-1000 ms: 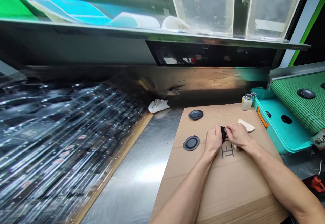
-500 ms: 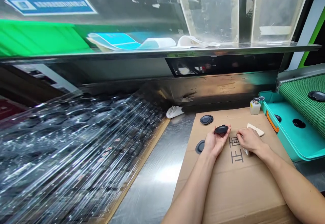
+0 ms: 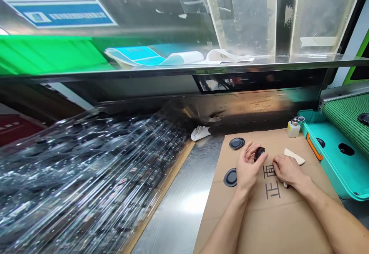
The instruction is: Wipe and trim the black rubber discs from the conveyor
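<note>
My left hand [image 3: 248, 169] grips a small black round plastic cap [image 3: 259, 153] by its edge, tilted up above the cardboard. To its right, my right hand [image 3: 288, 169] is closed with fingers curled down, and a bit of white cloth [image 3: 285, 185] shows below it; most of the cloth is hidden. An off-white wedge-shaped pad [image 3: 294, 156] lies just beyond my right hand. Left of my left hand, a black round cap [image 3: 230, 177] rests on the cardboard sheet [image 3: 245, 227]. Farther back sit some overlapping black caps [image 3: 236, 143].
A white pump bottle [image 3: 293, 127] stands at the cardboard's back right corner. Beside it is a teal bin [image 3: 331, 161] with black caps inside, next to a green conveyor belt [image 3: 350, 112]. Clear plastic trays [image 3: 95, 181] are stacked at left. A white glove [image 3: 201, 133] lies behind.
My left hand has turned from palm-up to gripping the cap upright, so the cap is now tilted on edge. My right hand stays closed near the pad. The view has shifted slightly.
</note>
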Demonstrator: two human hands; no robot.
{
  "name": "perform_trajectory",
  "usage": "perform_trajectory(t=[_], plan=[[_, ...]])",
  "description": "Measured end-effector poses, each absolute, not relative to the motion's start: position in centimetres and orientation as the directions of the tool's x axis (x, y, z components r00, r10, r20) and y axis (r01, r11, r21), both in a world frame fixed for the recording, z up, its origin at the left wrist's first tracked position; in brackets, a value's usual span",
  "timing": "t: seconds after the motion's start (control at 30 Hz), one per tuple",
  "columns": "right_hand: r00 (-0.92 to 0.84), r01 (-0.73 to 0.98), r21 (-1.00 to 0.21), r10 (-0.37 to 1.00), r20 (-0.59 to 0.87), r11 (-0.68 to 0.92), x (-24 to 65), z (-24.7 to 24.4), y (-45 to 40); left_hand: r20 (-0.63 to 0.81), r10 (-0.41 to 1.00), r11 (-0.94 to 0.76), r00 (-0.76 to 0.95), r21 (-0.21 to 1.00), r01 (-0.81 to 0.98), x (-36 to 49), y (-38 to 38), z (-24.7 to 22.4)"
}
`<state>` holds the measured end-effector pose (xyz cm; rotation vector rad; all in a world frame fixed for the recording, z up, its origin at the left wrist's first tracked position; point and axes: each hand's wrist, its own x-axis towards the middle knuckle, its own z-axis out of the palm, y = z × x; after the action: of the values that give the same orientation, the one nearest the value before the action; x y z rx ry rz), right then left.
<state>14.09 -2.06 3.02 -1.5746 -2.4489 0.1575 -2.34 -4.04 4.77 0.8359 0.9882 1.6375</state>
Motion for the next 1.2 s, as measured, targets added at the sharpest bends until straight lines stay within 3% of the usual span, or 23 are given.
perform_trajectory(t=[0.07, 0.13, 0.53, 0.67, 0.77, 0.9, 0.97, 1.2], plan=[[-0.388, 0.883, -0.233, 0.913, 0.126, 0.408, 14.0, 3.0, -2.0, 0.214, 0.923, -0.278, -0.318, 0.945, -0.171, -2.2, -4.6, 4.8], [-0.383, 0.880, -0.252, 0.916, 0.124, 0.402, 14.0, 2.9, -2.0, 0.281, 0.909, -0.313, -0.309, 0.948, -0.056, -2.2, -5.1, 5.0], [-0.415, 0.843, -0.315, 0.899, 0.139, 0.437, 14.4, 2.6, -1.5, 0.181, 0.928, -0.242, -0.327, 0.957, -0.158, -2.3, -5.4, 5.7], [-0.418, 0.842, -0.302, 0.895, 0.157, 0.447, 14.5, 2.5, -1.4, 0.288, 0.923, -0.304, -0.254, 0.952, -0.024, -2.4, -5.1, 5.0], [-0.427, 0.838, -0.297, 0.889, 0.166, 0.458, 14.6, 2.6, -1.3, 0.293, 0.947, -0.266, -0.131, 0.945, 0.189, -2.3, -4.6, 3.7], [-0.419, 0.840, -0.290, 0.888, 0.188, 0.458, 14.7, 2.4, -1.1, 0.255, 0.967, -0.199, -0.009, 0.774, 0.600, -2.0, -3.7, 1.6], [-0.415, 0.846, -0.279, 0.890, 0.190, 0.454, 14.8, 2.3, -1.0, 0.282, 0.959, -0.215, 0.025, 0.668, 0.712, -1.8, -3.7, 1.1], [-0.412, 0.858, -0.265, 0.897, 0.159, 0.441, 14.7, 2.4, -1.0, 0.259, 0.935, -0.352, 0.242, 0.598, 0.720, -2.2, -7.6, 2.1]])
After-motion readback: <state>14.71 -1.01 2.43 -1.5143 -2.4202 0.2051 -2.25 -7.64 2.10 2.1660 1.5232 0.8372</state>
